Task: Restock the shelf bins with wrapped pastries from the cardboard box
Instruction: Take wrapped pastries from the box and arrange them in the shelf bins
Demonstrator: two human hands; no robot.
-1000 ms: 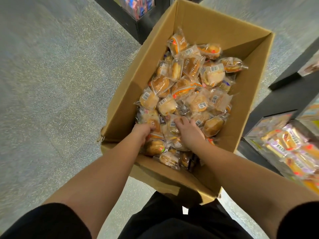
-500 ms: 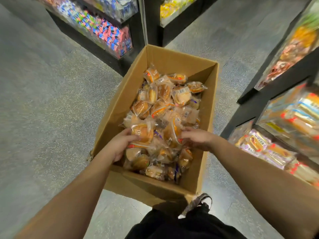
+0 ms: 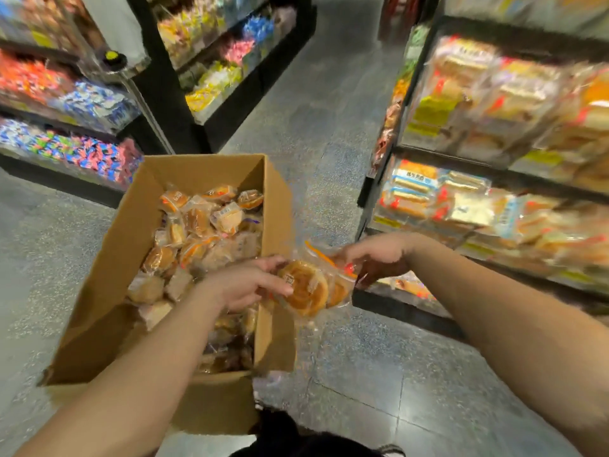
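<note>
While the cardboard box [image 3: 108, 291] sits on the gray floor [image 3: 329, 133] between full shelves [image 3: 494, 199], I see both hands' fingers [image 3: 276, 262] holding wrapped pastries [image 3: 304, 286].

Brown box [image 3: 108, 301] holds golden-tan pastries [image 3: 197, 225] in clear wrap with orange stripes. Grey speckled floor [image 3: 346, 374]. Black shelves [image 3: 171, 87]; blue, pink, yellow sweets [image 3: 82, 153] upper left.

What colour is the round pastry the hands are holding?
Golden brown, in a clear wrapper with orange trim. The head view shows the pastry best.
</note>
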